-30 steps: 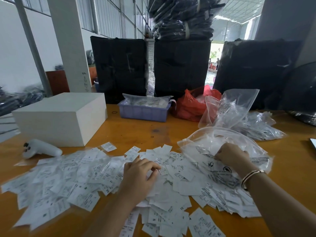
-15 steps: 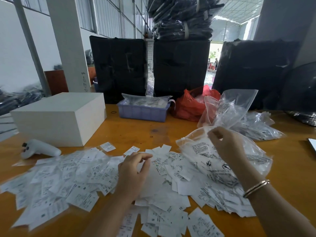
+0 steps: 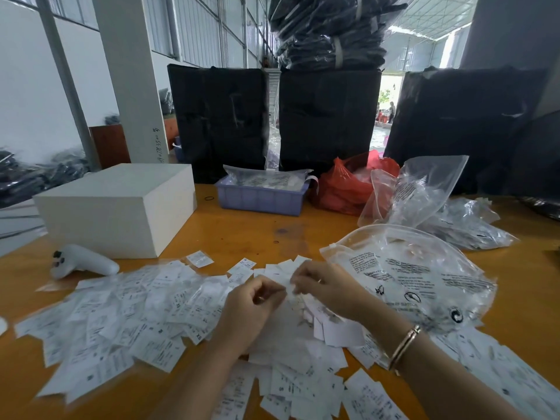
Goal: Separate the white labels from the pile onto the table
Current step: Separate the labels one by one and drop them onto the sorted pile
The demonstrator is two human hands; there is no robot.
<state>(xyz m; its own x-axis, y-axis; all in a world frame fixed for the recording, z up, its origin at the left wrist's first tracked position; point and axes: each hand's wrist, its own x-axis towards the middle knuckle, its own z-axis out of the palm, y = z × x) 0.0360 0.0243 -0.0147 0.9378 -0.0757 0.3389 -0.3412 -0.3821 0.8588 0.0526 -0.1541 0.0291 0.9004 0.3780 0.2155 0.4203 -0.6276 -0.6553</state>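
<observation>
White labels (image 3: pixel 127 322) lie in a loose, overlapping pile across the near half of the counter (image 3: pixel 242 228), thickest at the middle and thinning toward the left edge; a few singles sit apart just beyond the pile. Both hands meet over the pile's centre. Left hand (image 3: pixel 251 310) is curled nearly closed, fingertips pinched together; right hand (image 3: pixel 325 287) likewise pinches at the same spot. Between them appears to be a label or small clump, though blur prevents telling how many pieces. Judgement: the two-handed pinch serves to peel stuck labels apart before laying them down singly. Clear printed bag (image 3: pixel 418 274) rests on the pile's right side, touching the right forearm, and covers labels beneath it; likely needs shifting. Farther out: white box (image 3: pixel 115 204) toward the far left corner, white controller (image 3: pixel 81 263) just before it, lilac tray (image 3: pixel 260 198), red bag (image 3: pixel 348 183), more clear bags (image 3: pixel 460 219) toward the right edge.
</observation>
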